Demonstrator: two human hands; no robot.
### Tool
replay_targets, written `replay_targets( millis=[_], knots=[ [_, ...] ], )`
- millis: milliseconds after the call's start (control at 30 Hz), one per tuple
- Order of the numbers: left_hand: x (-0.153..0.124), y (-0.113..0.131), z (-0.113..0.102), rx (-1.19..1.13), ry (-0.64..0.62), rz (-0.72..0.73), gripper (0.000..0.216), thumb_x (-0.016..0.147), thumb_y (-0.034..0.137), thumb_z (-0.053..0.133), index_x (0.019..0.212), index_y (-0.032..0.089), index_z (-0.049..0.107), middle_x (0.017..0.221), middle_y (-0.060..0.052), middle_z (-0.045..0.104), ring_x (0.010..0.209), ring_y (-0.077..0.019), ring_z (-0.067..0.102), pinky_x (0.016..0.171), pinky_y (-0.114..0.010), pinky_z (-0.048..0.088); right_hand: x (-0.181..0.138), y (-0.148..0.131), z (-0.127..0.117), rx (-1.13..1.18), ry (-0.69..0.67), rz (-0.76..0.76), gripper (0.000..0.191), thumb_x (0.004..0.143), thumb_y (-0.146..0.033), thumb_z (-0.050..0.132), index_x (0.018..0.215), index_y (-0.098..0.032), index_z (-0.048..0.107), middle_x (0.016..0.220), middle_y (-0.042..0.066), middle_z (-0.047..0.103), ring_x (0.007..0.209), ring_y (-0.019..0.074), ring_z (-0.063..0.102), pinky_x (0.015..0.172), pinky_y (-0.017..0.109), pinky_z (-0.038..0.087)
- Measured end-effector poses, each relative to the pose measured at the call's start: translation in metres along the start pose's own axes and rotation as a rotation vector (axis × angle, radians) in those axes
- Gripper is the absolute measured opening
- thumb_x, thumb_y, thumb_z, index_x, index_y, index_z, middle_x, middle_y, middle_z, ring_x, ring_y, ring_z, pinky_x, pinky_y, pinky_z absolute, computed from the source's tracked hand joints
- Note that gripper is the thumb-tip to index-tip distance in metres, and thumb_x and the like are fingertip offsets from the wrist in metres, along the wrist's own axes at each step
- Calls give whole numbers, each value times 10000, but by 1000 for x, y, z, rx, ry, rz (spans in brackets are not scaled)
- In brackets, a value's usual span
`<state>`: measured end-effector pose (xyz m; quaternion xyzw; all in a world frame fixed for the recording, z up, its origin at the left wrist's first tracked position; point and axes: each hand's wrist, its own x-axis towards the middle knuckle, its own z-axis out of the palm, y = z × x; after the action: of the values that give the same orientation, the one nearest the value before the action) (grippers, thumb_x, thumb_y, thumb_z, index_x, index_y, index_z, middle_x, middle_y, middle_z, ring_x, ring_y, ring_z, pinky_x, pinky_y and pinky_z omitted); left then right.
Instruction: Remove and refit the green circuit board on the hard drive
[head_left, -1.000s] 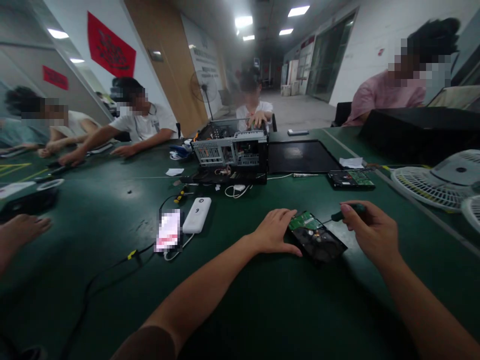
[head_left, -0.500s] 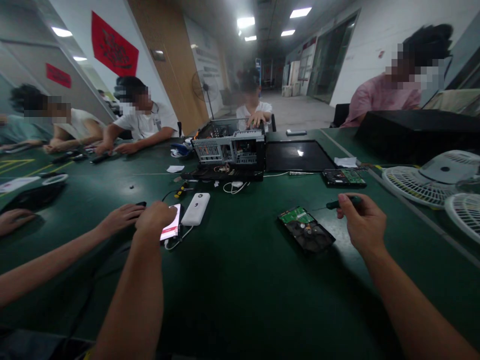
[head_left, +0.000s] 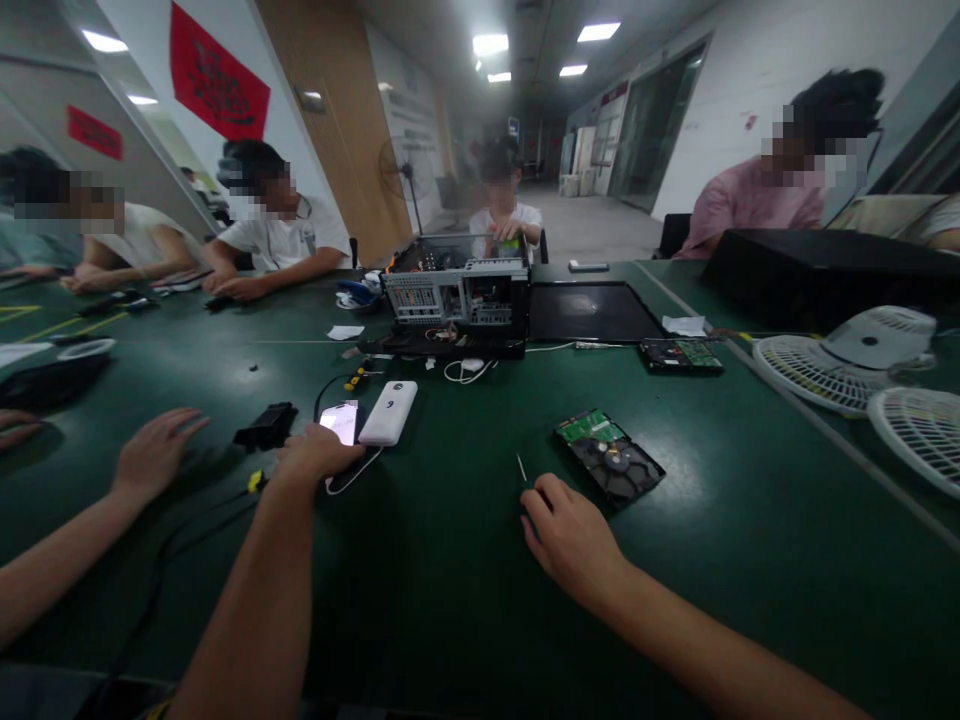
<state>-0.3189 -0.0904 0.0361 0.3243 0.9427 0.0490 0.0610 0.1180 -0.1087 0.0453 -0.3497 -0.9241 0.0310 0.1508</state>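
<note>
My left hand point(head_left: 315, 455) lies on the green table point(head_left: 465, 560) with its fingers curled over the near end of a lit phone point(head_left: 341, 420). A white power bank point(head_left: 388, 412) lies right beside the phone. My right hand point(head_left: 570, 530) rests low on the table, closed round a screwdriver whose thin metal tip point(head_left: 520, 467) sticks out to the upper left. An opened hard drive point(head_left: 609, 455) with a green circuit board lies just beyond and to the right of that hand, untouched.
Another person's open hand point(head_left: 154, 450) rests at the left beside a small black box point(head_left: 266, 428). An open computer case point(head_left: 457, 290), a black panel point(head_left: 592, 312) and a second hard drive point(head_left: 680, 355) lie further back. White fans point(head_left: 847, 360) stand at the right. Several people sit round the table.
My left hand left the hard drive and went to the phone. My right hand, with the screwdriver, came down and left, from beyond the drive to in front of it.
</note>
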Motion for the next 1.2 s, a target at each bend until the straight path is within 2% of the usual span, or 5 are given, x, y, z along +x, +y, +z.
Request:
replay_targets(
  millis=[433, 633, 767, 933, 1200],
  knots=[
    [-14, -6, -17, -115, 31, -157, 948, 759, 621, 730, 1466, 151, 309, 1417, -186, 588, 1192, -361, 630, 821, -378, 512, -7, 7, 8, 115, 78, 54, 308, 966, -361, 564, 1230, -209, 608, 1129, 118, 654, 1002, 271, 641, 860, 441, 555],
    [-40, 6, -19, -213, 69, 87, 1070, 763, 584, 727, 1567, 112, 203, 1325, -176, 649, 1184, -379, 636, 890, -431, 512, -4, 16, -5, 118, 135, 138, 392, 973, -448, 534, 1258, -191, 610, 1205, 143, 646, 1092, 305, 617, 932, 468, 524],
    [-56, 30, -14, -197, 73, 248, 1075, 746, 538, 735, 1571, 93, 208, 1348, -207, 628, 1193, -392, 627, 946, -450, 503, 0, 55, -28, -57, 283, 417, 620, 921, -601, 535, 1328, -135, 573, 1284, 214, 584, 1207, 391, 527, 1006, 547, 454],
    [-56, 40, -8, -75, 85, 307, 1030, 749, 483, 727, 1541, 46, 234, 1414, -274, 551, 1258, -434, 572, 992, -488, 467, -1, 102, -30, -85, 61, 698, 1131, 694, -832, 603, 1468, -29, 416, 1346, 317, 516, 1232, 509, 482, 934, 610, 452],
    [-46, 41, 0, -19, 91, 326, 1072, 744, 572, 734, 1526, 57, 212, 1422, -265, 540, 1289, -444, 551, 994, -492, 463, 0, 107, -27, -80, -141, 714, 1083, 593, -787, 689, 1352, -33, 517, 1257, 302, 560, 1155, 473, 554, 892, 528, 478]
  ],
)
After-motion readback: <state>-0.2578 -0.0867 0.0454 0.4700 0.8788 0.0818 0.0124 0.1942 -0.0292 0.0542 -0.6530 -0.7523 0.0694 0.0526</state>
